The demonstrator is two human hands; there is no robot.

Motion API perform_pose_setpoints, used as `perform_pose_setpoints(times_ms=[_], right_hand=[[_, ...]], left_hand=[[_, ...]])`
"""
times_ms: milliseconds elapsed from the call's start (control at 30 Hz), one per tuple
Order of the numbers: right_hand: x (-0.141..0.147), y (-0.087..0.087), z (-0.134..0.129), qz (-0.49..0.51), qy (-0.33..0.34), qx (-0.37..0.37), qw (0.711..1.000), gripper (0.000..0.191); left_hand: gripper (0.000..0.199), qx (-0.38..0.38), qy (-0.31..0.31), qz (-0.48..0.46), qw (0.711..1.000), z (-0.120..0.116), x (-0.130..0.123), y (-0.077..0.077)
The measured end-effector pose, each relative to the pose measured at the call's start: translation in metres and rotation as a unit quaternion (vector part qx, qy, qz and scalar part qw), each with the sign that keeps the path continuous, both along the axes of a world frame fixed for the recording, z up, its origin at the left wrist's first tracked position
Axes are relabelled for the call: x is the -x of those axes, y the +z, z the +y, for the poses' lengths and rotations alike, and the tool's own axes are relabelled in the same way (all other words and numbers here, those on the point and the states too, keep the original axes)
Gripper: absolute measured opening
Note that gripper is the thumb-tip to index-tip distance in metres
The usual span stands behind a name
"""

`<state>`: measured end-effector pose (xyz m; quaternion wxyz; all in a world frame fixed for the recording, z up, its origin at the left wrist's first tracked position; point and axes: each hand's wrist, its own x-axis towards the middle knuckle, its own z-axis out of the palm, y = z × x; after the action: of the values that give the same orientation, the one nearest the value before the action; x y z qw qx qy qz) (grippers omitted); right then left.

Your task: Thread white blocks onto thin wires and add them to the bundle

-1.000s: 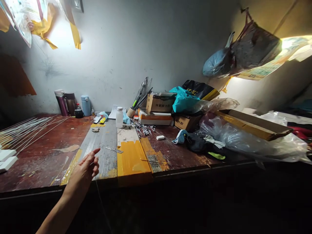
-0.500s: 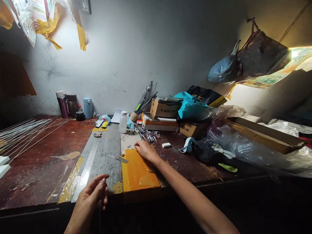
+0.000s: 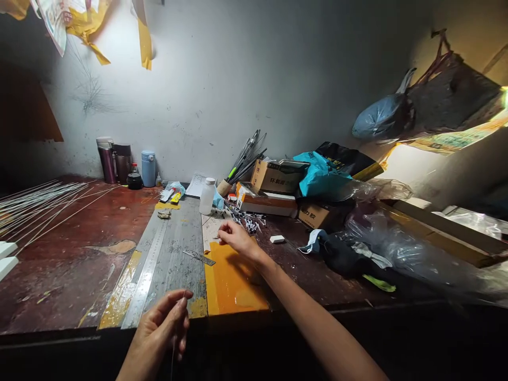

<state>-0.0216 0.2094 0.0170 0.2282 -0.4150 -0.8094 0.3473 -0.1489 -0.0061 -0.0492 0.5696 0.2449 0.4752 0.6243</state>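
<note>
My left hand (image 3: 169, 323) is at the front edge of the table, thumb and index finger pinched on a thin wire (image 3: 172, 352) that hangs down below it. Over the far end of the orange sheet (image 3: 234, 288) is my right hand (image 3: 236, 236), its fingers pinched together; whatever they hold is too small to make out. A short metal ruler (image 3: 199, 257) lies just left of the orange sheet. The long steel ruler (image 3: 148, 270) lies farther left on the grey board (image 3: 174, 264). Behind my right hand stands a white bottle (image 3: 207, 196).
Long thin rods (image 3: 43, 206) lie at the left, near several flasks and bottles by the wall. Small black-and-white pieces (image 3: 252, 222), a white block (image 3: 277, 239), cardboard boxes (image 3: 278, 177), a face mask (image 3: 313, 241) and plastic bags (image 3: 400, 248) crowd the right side.
The view has shifted, so most things sit farther right in the picture. My right hand has lifted a little from the board. My left hand keeps its pinch on the wire.
</note>
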Motion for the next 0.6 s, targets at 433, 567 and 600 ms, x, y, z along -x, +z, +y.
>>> perform_pose_setpoints(times_ms=[433, 567, 600], right_hand=[[-0.039, -0.003, -0.129, 0.367, 0.043, 0.461, 0.807, 0.03], [-0.04, -0.007, -0.139, 0.383, 0.056, 0.482, 0.786, 0.029], [-0.04, -0.008, -0.141, 0.379, 0.068, 0.482, 0.787, 0.029]], left_hand=[[0.04, -0.039, -0.109, -0.041, 0.992, -0.012, -0.03, 0.008], [0.039, -0.053, -0.12, -0.044, 0.99, -0.014, -0.034, 0.014], [0.038, -0.055, -0.122, -0.046, 0.99, -0.014, -0.035, 0.016]])
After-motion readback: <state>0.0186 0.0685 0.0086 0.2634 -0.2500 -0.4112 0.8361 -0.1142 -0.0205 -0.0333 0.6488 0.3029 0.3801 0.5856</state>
